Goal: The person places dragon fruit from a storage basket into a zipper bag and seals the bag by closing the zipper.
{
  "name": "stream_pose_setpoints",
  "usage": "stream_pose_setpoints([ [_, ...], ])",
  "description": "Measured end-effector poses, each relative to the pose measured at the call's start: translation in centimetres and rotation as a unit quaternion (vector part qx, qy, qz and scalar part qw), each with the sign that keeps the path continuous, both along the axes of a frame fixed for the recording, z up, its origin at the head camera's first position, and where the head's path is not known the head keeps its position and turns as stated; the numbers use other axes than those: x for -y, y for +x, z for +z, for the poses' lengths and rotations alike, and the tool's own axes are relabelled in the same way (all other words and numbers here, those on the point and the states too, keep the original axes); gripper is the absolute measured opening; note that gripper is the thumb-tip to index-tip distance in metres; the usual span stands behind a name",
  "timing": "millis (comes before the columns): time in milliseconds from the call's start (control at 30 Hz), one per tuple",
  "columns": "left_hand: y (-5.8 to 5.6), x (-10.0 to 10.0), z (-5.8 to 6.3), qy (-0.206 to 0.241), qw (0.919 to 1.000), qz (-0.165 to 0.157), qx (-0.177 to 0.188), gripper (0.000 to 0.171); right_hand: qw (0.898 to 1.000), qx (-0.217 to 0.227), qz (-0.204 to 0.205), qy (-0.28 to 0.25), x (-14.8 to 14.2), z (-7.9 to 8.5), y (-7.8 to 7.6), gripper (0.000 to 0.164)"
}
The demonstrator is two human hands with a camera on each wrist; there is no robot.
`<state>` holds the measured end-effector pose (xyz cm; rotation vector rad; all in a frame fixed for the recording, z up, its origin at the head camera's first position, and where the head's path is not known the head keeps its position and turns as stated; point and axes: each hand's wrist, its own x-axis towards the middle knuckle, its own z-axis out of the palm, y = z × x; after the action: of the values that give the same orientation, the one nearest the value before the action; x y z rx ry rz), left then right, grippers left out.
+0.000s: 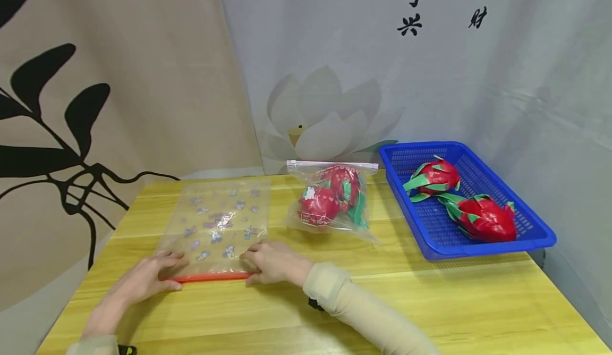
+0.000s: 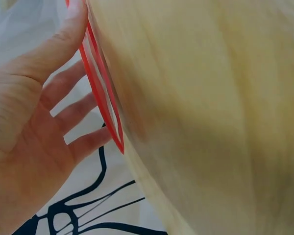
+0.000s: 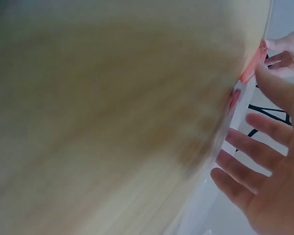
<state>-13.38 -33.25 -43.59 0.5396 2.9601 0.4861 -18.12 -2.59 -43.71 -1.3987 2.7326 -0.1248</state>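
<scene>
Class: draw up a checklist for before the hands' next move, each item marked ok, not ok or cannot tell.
1. Left hand and right hand at opposite ends of the red edge: ok.
2. Printed bag on the table: ok.
3. Its mouth open across the full width: cannot tell.
4. No fruit in it: ok.
5. Two red fruits in the blue basket: ok.
6. Clear zip bag apart from both hands: ok.

Filled bag [image 1: 332, 165] between flat bag [image 1: 217, 246] and basket [image 1: 483, 249].
</scene>
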Motion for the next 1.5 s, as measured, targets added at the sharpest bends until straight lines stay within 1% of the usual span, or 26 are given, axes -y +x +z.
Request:
stream_pose_setpoints([
  [133, 0.0, 0.0, -0.1, 0.000, 1.0000, 0.004, 0.007, 0.052, 1.000, -0.012, 0.017, -0.010, 0.0, -0.2, -0.1, 0.027],
  [200, 0.0, 0.0, 0.0, 0.000, 0.9999, 0.005, 0.009, 0.049, 1.000, -0.017, 0.022, -0.010, -0.1, -0.2, -0.1, 0.022],
  [333, 0.1, -0.1, 0.2, 0.000, 1.0000, -0.002, 0.005, 0.046, 0.999, -0.012, 0.028, -0.008, -0.4, -0.3, -0.2, 0.020],
  [433, 0.2, -0.1, 0.4, 0.006, 0.9999, -0.011, -0.007, 0.041, 0.999, -0.014, 0.031, -0.012, -0.7, -0.3, -0.4, 0.017],
  [567, 0.5, -0.4, 1.0, 0.018, 0.9995, -0.021, -0.018, 0.035, 0.998, -0.032, 0.033, -0.031, -1.1, 0.1, -0.6, 0.014],
  [667, 0.7, -0.7, 1.6, 0.019, 0.9993, -0.024, -0.020, 0.033, 0.997, -0.052, 0.031, -0.048, -1.5, 0.4, -0.9, 0.014],
  [767, 0.8, -1.1, 2.4, 0.016, 0.9995, -0.021, -0.020, 0.033, 0.996, -0.068, 0.025, -0.060, -1.8, 1.1, -1.1, 0.016],
  [867, 0.9, -1.7, 3.5, 0.014, 0.9995, -0.012, -0.024, 0.030, 0.994, -0.078, 0.019, -0.076, -2.2, 2.1, -1.3, 0.018],
  [1000, 1.1, -2.6, 5.1, -0.002, 0.9985, -0.003, -0.055, 0.023, 0.989, -0.100, 0.009, -0.108, -3.0, 3.7, -1.5, 0.019],
  [1167, 1.4, -4.0, 7.0, -0.017, 0.9957, 0.001, -0.091, 0.020, 0.976, -0.143, 0.001, -0.166, -4.1, 5.4, -2.1, 0.016],
  [1367, 1.7, -5.6, 8.9, -0.010, 0.9898, -0.010, -0.142, 0.018, 0.964, -0.158, -0.011, -0.215, -5.5, 7.1, -2.7, 0.015],
  [1500, 1.9, -6.4, 10.4, -0.012, 0.9849, -0.017, -0.172, 0.016, 0.956, -0.171, -0.012, -0.236, -6.2, 8.2, -2.8, 0.015],
])
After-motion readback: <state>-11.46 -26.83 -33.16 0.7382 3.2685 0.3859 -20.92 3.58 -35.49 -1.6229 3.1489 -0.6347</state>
